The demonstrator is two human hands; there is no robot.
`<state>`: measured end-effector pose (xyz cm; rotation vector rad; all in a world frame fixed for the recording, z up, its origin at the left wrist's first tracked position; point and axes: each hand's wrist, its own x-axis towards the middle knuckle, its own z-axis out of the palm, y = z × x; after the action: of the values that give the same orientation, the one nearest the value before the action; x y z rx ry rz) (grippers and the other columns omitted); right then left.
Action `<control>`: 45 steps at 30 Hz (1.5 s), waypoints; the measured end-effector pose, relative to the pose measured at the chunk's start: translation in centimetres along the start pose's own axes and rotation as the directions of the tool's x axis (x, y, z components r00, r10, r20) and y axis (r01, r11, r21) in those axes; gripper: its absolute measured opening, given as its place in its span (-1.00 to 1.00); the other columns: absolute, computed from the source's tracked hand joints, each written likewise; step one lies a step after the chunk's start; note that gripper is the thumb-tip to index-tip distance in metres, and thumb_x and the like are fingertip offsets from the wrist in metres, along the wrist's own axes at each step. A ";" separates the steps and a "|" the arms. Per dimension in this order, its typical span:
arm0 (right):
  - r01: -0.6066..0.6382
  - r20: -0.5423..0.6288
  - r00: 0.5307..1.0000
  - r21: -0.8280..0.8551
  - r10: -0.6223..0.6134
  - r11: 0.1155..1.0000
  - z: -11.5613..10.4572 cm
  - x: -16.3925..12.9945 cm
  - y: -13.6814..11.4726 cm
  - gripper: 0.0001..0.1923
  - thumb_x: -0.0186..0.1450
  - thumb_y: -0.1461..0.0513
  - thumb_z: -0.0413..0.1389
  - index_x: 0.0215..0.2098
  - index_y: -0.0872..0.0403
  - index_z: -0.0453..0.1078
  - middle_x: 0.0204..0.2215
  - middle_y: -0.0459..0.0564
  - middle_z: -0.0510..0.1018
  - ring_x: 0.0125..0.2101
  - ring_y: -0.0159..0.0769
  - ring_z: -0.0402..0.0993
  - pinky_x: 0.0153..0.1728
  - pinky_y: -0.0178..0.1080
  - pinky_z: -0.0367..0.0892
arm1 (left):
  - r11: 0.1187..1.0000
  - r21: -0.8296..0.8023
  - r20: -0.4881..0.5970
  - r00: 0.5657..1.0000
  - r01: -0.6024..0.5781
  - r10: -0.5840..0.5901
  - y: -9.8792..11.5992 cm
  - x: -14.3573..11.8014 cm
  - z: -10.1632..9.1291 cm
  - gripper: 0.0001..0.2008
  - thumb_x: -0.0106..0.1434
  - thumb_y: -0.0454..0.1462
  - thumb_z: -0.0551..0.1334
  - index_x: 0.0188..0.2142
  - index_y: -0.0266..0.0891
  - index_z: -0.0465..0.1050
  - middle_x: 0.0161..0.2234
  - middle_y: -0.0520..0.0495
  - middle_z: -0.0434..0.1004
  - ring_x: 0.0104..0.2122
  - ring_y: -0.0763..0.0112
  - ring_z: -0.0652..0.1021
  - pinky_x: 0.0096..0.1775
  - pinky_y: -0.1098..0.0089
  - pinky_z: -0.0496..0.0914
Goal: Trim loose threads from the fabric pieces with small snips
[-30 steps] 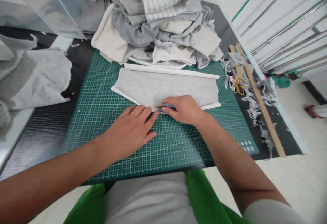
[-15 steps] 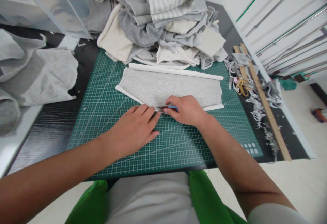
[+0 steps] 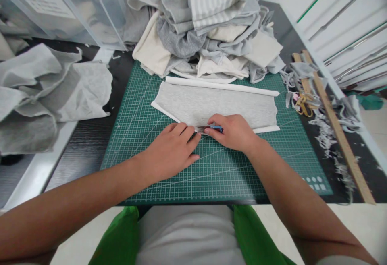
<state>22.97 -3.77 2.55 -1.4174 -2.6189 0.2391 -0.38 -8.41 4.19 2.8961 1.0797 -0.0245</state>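
Gripping a blue-handled metal tool (image 3: 216,128), the right hand (image 3: 232,132) worked an oblong grey fabric panel (image 3: 223,100) set toward the green gridded mat's (image 3: 223,176) far edge; the spread left hand (image 3: 173,148) braced it, steadiness seemingly needed next.

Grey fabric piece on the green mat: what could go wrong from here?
The blue-handled tool in the right hand points toward the left hand, so a slip might nick it. The grey fabric piece has rolled edges and could curl or shift. The cloth pile close behind might slide onto it.
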 end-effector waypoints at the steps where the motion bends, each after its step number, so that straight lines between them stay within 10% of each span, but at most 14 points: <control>1: 0.000 -0.003 1.000 0.001 0.000 1.000 0.1 0.0 -0.1 -0.69 0.41 -0.01 0.08 -0.10 0.03 0.46 -0.46 -0.08 0.64 -0.43 -0.22 0.56 -0.39 -0.24 0.12 | 1.000 -0.002 -0.001 1.000 -0.002 0.002 0.0 0.0 0.0 -0.49 0.43 -0.04 0.15 0.23 -0.30 0.33 0.07 -0.25 0.40 0.07 0.00 0.38 0.07 0.05 0.33; 45: 0.057 0.028 0.998 0.100 -0.060 0.993 -0.4 -0.3 -0.2 -0.75 0.37 0.08 0.13 -0.09 0.02 0.49 -0.21 -0.04 0.68 -0.22 -0.20 0.60 -0.23 -0.24 0.29 | 1.000 0.004 -0.009 1.000 -0.008 0.008 -0.1 0.0 0.0 -0.50 0.42 -0.05 0.16 0.21 -0.31 0.35 0.07 -0.27 0.39 0.05 -0.01 0.38 0.04 0.05 0.35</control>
<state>23.04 -4.11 2.99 -1.3133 -2.6288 0.3807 -0.40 -8.35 4.14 2.9068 1.0702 -0.0138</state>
